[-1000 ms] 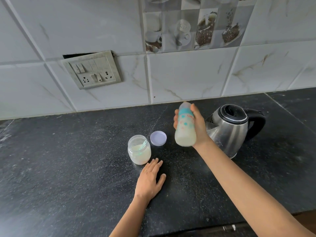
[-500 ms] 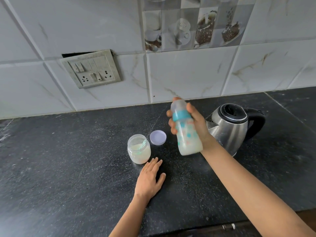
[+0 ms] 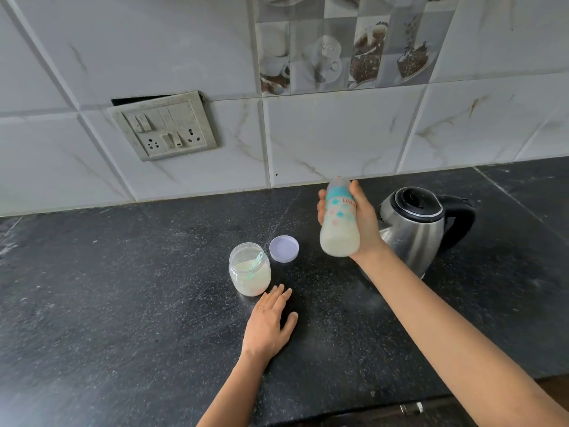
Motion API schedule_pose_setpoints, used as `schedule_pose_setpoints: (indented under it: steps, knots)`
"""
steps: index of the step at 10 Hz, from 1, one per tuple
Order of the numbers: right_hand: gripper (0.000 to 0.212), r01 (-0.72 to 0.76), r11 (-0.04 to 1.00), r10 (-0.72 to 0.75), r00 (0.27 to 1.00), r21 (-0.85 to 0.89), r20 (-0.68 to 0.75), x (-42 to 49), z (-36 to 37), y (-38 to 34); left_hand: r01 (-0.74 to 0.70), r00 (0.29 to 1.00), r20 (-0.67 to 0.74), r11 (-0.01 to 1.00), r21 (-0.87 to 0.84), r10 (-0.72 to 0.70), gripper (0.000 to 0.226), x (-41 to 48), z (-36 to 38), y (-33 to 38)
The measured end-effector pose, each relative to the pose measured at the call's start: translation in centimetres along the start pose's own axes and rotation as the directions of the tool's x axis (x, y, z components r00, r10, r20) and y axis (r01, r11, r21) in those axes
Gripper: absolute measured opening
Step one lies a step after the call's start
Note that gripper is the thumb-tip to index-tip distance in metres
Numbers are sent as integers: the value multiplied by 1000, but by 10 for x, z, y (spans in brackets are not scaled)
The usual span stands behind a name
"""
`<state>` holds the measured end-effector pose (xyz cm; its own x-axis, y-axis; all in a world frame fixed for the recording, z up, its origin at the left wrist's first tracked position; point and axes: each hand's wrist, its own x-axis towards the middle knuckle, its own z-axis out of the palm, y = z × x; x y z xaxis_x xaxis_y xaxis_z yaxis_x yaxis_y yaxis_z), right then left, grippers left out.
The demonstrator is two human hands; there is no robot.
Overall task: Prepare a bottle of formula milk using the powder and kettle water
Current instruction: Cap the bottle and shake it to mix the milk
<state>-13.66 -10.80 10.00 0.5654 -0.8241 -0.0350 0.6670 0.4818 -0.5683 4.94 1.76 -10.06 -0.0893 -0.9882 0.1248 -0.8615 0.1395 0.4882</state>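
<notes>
Capped bottle of milky formula aloft (near upright), beside steel kettle

We see a counter of dark speckled stone, matt and faintly dusted with pale flecks, backed by glossy marble-look wall tiles. Toward its back right corner the kettle shows brushed, shiny steel with a black plastic lid and handle. The bottle looks like cloudy translucent plastic, printed, with a teal plastic collar. The jar is clear and smooth, glass or plastic we cannot tell; its lid is smooth lilac plastic. The switch plate is dull, grimy plastic.
</notes>
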Motion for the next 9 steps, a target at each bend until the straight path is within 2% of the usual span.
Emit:
schedule_pose_setpoints:
  steps: [1,2,3,4,5,6,7,8,9]
  knots:
    - [54,-53,974,106,966,-220,234,-12,5,7,-5,1000,4,1000,-3,5,61,0,-1,1]
    - [41,-7,988,57,946,-154,319,-15,11,10,-8,1000,0,1000,-1,8,60,0,-1,0]
    - [42,46,988,-47,999,149,0,-4,6,12,-5,1000,0,1000,3,5,60,0,-1,1]
    - [51,-42,993,32,996,108,86,-7,2,14,-7,1000,-2,1000,-1,7,60,0,-1,1]
    - [41,-28,993,64,944,-116,324,-15,3,18,-9,1000,-3,1000,5,9,61,1,-1,1]
    - [36,-1,1000,2,996,-10,90,-10,9,16,-6,1000,-3,1000,10,6,61,1,-1,0]
    - [44,37,998,-31,988,41,-150,-4,5,13,-9,1000,-6,1000,11,9,61,0,-1,2]
    - [72,-11,998,17,994,55,-110,-5,2,17,-3,1000,0,1000,16,3,61,0,-2,2]
    - [68,-76,986,77,997,147,1,-10,4,19,0,1000,2,1000,15,0,61,0,-2,2]
